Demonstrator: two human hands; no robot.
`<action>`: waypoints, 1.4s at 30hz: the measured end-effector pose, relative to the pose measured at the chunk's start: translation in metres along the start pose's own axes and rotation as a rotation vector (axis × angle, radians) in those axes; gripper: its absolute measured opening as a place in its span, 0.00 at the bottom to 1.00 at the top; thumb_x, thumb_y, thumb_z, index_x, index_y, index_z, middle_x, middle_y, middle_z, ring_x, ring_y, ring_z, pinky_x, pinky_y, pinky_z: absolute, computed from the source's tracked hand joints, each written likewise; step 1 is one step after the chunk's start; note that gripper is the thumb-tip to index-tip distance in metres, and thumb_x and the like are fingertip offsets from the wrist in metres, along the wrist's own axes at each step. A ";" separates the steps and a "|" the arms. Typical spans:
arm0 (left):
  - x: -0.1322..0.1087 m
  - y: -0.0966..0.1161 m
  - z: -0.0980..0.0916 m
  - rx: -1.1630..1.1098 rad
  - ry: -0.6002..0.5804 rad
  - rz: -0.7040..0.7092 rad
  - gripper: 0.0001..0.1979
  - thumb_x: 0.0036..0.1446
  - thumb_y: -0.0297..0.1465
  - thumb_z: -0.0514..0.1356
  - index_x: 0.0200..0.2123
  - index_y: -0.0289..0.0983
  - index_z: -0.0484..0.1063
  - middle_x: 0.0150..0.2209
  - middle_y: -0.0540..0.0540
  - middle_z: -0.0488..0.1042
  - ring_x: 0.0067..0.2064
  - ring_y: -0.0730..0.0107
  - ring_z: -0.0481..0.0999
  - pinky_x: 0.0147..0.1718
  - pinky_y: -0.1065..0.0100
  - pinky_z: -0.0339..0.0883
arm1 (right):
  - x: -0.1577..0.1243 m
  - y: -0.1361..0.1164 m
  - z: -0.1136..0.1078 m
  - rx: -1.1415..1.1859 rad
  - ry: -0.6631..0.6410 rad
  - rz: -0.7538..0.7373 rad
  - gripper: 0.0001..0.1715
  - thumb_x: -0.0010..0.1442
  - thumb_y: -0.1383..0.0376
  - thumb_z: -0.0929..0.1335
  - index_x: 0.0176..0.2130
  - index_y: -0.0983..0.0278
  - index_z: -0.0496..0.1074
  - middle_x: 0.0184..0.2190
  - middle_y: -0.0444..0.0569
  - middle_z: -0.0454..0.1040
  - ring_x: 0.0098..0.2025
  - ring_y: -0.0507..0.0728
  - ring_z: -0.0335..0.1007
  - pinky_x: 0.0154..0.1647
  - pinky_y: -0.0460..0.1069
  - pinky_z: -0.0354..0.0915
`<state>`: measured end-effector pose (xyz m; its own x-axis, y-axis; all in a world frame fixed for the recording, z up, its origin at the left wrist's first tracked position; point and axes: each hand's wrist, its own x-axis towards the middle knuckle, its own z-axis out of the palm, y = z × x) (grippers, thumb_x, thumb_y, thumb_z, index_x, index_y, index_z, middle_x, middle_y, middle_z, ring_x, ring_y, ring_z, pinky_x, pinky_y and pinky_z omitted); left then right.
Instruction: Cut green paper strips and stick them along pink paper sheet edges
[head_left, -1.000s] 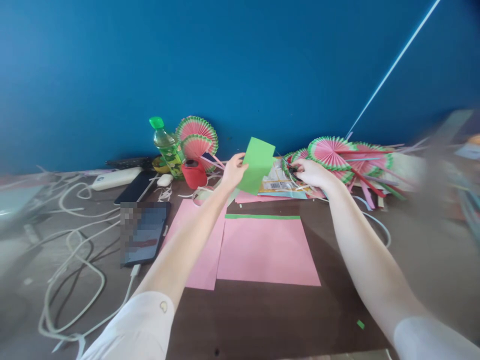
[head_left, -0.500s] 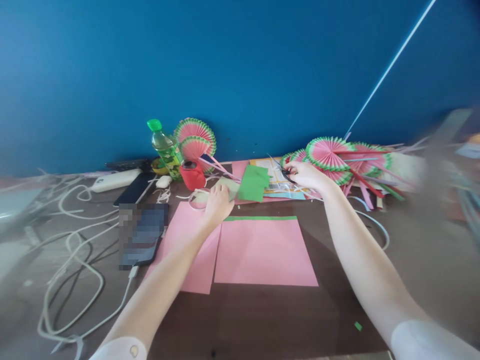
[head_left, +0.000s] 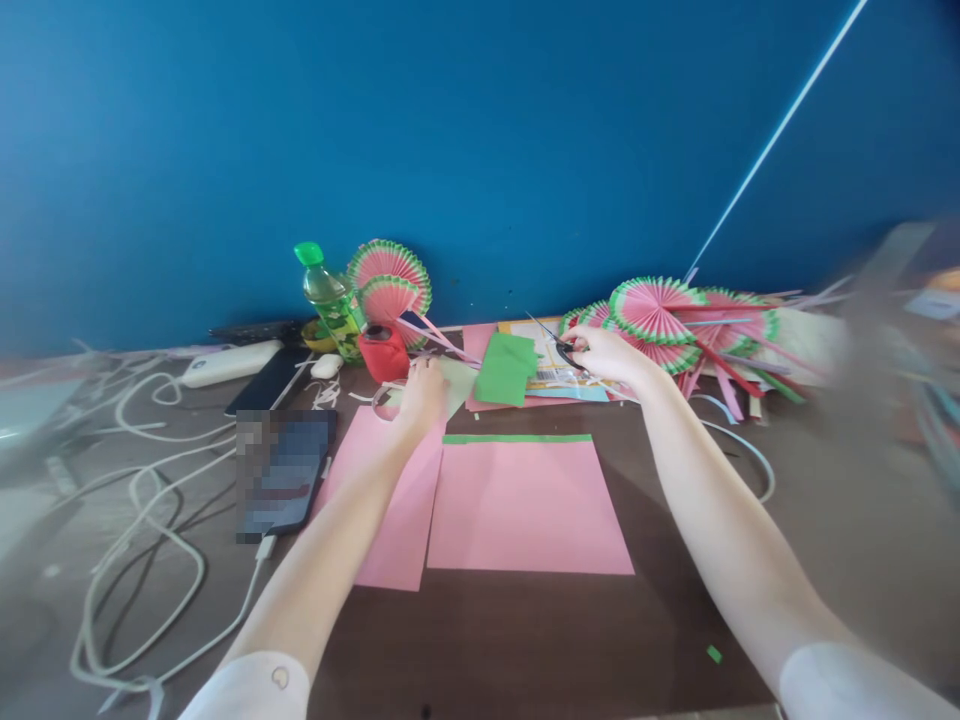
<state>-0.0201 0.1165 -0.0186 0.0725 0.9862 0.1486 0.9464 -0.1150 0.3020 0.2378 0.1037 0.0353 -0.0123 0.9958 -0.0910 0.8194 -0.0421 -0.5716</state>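
Note:
My left hand (head_left: 424,394) is over the back of the desk with its fingers curled downward. Beside its wrist lies a clear tape roll (head_left: 382,402), and a pale green paper (head_left: 459,384) reaches out from under the fingers. What the fingertips hold, if anything, is hidden. Dark scissors (head_left: 564,350) are in my right hand (head_left: 598,352), blades pointing up and left above papers at the wall. Between my arms lies a pink sheet (head_left: 529,505) with a green strip (head_left: 517,439) along its far edge. Another pink sheet (head_left: 397,520) lies partly under my left forearm.
Green paper pieces (head_left: 506,370) lie between my hands. Pleated paper fans (head_left: 656,310) are piled at right; others (head_left: 390,275) stand behind a red container (head_left: 384,352) and a green-capped bottle (head_left: 328,298). A phone (head_left: 289,475) and looped white cable (head_left: 199,560) occupy the left.
My left hand has moved a little left, and the tape roll has shifted left with it. More of the pale green paper shows. My right hand with the scissors has moved slightly left.

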 end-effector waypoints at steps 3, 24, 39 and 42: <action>0.012 0.001 -0.001 -0.002 -0.016 -0.039 0.14 0.51 0.27 0.57 0.42 0.28 0.65 0.48 0.28 0.66 0.54 0.46 0.62 0.51 0.56 0.53 | 0.001 0.001 0.001 0.004 0.012 0.005 0.18 0.56 0.67 0.63 0.48 0.65 0.67 0.40 0.52 0.75 0.24 0.49 0.68 0.24 0.43 0.60; 0.033 0.003 -0.057 -1.125 0.659 0.052 0.11 0.46 0.34 0.61 0.33 0.34 0.69 0.32 0.47 0.73 0.35 0.70 0.73 0.36 0.71 0.66 | 0.004 -0.001 0.003 0.227 0.082 -0.219 0.22 0.53 0.70 0.63 0.49 0.66 0.64 0.36 0.52 0.72 0.29 0.53 0.69 0.30 0.47 0.63; -0.016 0.010 -0.051 -1.554 0.214 -0.287 0.12 0.40 0.28 0.64 0.33 0.33 0.72 0.29 0.47 0.77 0.30 0.67 0.76 0.26 0.71 0.68 | -0.012 -0.032 0.023 0.696 -0.271 -0.406 0.22 0.44 0.57 0.72 0.37 0.64 0.67 0.22 0.39 0.64 0.20 0.46 0.58 0.21 0.44 0.55; -0.019 0.014 -0.050 -1.564 0.176 -0.313 0.12 0.42 0.27 0.64 0.34 0.33 0.72 0.30 0.46 0.77 0.30 0.66 0.76 0.28 0.69 0.69 | -0.009 -0.032 0.029 0.750 -0.287 -0.357 0.23 0.41 0.63 0.73 0.39 0.63 0.66 0.21 0.38 0.65 0.21 0.47 0.60 0.21 0.44 0.56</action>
<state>-0.0243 0.0902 0.0302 -0.1931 0.9806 -0.0334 -0.3275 -0.0323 0.9443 0.1955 0.0937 0.0307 -0.4224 0.9049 0.0516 0.1481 0.1251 -0.9810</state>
